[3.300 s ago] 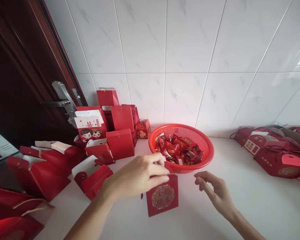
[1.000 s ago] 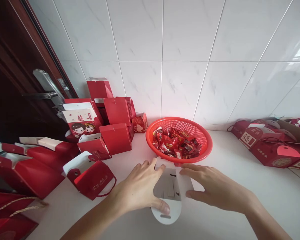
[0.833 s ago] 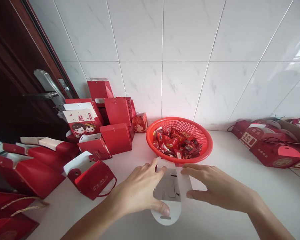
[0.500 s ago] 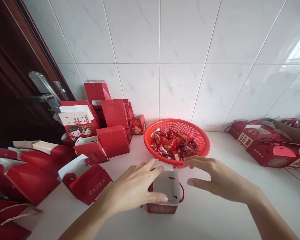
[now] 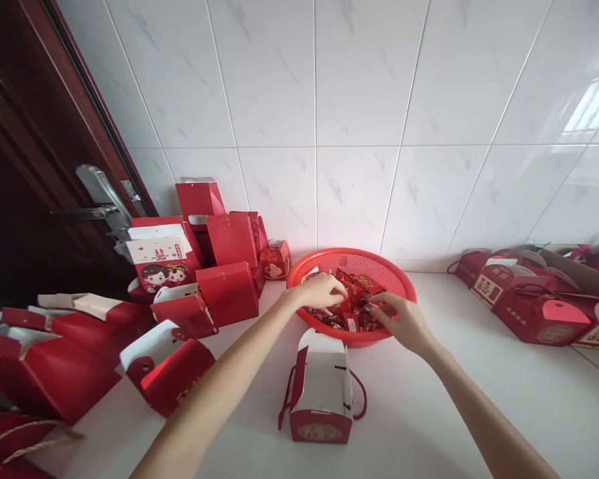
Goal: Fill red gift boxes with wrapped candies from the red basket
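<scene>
Both hands are down in the red plastic basket (image 5: 404, 276): left hand (image 5: 325, 291) fingers curled over the shiny red packets (image 5: 350, 307), right hand (image 5: 399, 320) with thumb and fingertips right at the ones on its side. Honestly can't tell if either one's actually gripping anything. Just in front of the basket there's an open box (image 5: 324, 389), upright, white inside, dark red cord on each side. More open red boxes (image 5: 228, 294) crowd the left, and handled boxes (image 5: 539, 318) sit over right by the tiled wall (image 5: 354, 86).
</scene>
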The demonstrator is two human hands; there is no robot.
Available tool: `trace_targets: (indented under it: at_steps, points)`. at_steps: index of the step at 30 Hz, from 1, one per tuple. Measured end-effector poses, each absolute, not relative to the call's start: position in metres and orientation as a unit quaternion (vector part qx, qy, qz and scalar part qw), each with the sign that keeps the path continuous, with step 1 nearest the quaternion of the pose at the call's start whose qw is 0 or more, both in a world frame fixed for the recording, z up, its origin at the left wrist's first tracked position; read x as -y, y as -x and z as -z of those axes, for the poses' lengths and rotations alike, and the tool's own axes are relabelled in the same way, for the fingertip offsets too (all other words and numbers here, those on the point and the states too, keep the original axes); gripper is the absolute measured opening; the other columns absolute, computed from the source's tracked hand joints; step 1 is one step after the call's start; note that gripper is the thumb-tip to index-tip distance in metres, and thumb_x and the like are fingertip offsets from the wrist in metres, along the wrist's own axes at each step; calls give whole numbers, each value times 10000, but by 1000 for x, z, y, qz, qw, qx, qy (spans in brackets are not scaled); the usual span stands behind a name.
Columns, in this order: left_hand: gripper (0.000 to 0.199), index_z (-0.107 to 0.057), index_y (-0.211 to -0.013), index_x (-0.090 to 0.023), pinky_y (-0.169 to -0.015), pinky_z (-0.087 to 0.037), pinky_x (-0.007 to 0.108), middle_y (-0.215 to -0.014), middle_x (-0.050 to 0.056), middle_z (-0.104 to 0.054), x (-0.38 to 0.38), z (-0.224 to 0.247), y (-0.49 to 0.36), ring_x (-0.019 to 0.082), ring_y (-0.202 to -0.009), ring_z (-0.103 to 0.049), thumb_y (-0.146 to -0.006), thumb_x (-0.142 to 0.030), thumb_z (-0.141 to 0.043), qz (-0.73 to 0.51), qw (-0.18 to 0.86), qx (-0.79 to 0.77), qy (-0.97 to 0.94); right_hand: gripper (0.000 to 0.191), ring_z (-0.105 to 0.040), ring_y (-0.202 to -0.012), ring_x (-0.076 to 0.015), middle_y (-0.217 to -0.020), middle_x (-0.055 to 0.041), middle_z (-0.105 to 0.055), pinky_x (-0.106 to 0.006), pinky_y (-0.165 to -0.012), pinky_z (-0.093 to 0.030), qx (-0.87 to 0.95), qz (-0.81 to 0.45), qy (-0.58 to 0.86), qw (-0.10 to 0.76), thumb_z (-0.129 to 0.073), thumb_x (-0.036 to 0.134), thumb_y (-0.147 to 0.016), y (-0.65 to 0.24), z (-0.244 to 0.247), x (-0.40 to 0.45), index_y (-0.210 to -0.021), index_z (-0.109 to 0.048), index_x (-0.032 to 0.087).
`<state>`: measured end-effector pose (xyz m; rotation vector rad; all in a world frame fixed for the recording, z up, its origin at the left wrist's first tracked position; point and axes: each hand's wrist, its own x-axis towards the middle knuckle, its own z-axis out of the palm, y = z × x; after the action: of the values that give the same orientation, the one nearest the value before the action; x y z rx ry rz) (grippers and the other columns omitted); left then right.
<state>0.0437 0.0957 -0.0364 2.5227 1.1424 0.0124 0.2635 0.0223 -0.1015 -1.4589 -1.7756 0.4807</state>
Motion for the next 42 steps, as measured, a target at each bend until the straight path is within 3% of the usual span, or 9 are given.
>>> trace_targets:
  at_steps: [4,8,12,15,21,26,32,38,42]
  points:
    - [437,-726,-1186,-302,-909,-521,344,-1259,48,-708,-129,49,-71,278,-1143,-653,-779,-159,-655,25,166,-433,-886,203,-727,-773,-235,-932,-34,-789,-356,-692,-550,709,-149,608,325,-599,309,-829,-259,100,-23,-977,-730,265]
    - [667,-612,-1346,-329,-908,-546,420,-1430,105,-581,-144,63,-77,348,-1221,-610,-699,-270,-761,1,156,-475,-866,213,-733,-840,-236,-1028,-27,-790,-356,-739,-548,714,-151,612,304,-609,290,-834,-256,95,-22,-1012,-725,271]
    - [769,-644,-1293,-321,-932,-542,461,-1346,103,-656,-154,74,-70,401,-1240,-601,-557,-298,-869,-41,177,-484,-856,219,-736,-866,-247,-1059,-38,-784,-369,-747,-550,715,-159,619,283,-599,305,-861,-255,92,-21,-1040,-717,262]
    - [568,-692,-1199,-293,-963,-530,392,-1255,61,-723,-159,76,-64,335,-1190,-647,-647,-239,-812,-103,193,-471,-854,259,-735,-884,-251,-1065,-39,-781,-369,-758,-549,710,-162,625,280,-605,294,-863,-255,92,-20,-1105,-694,265]
    - [381,-631,-1256,-205,-994,-508,257,-1353,38,-676,-154,69,-63,202,-1197,-646,-886,-296,-629,-264,208,-440,-833,305,-728,-942,-255,-1082,-58,-766,-375,-793,-557,686,-196,632,303,-613,281,-856,-256,87,-23,-1156,-657,250]
    - [378,-611,-1256,-206,-977,-514,291,-1280,51,-702,-150,67,-67,218,-1154,-659,-890,-292,-635,-330,186,-468,-798,315,-724,-959,-237,-1088,-88,-747,-329,-753,-578,631,-275,636,348,-605,315,-884,-256,78,-45,-1179,-627,207]
    - [315,-612,-1215,-203,-887,-517,343,-1086,83,-744,-152,68,-63,264,-1052,-681,-908,-273,-626,-336,126,-552,-753,289,-697,-1002,-295,-1072,-109,-734,-365,-802,-544,683,-248,642,244,-641,246,-843,-245,79,-82,-1118,-684,168]
    - [352,-569,-1294,-181,-897,-504,353,-1157,136,-717,-153,71,-66,277,-1085,-665,-943,-208,-571,-319,92,-585,-740,356,-684,-991,-279,-1082,-89,-722,-351,-781,-525,719,-248,626,175,-639,197,-832,-246,84,-91,-1186,-676,195]
    - [451,-545,-1351,-183,-981,-479,355,-1221,139,-673,-156,74,-66,264,-1161,-626,-908,-101,-541,-320,75,-587,-740,454,-636,-1150,-299,-1250,-97,-688,-375,-903,-506,754,-247,592,141,-664,217,-841,-244,83,-88,-1296,-655,224]
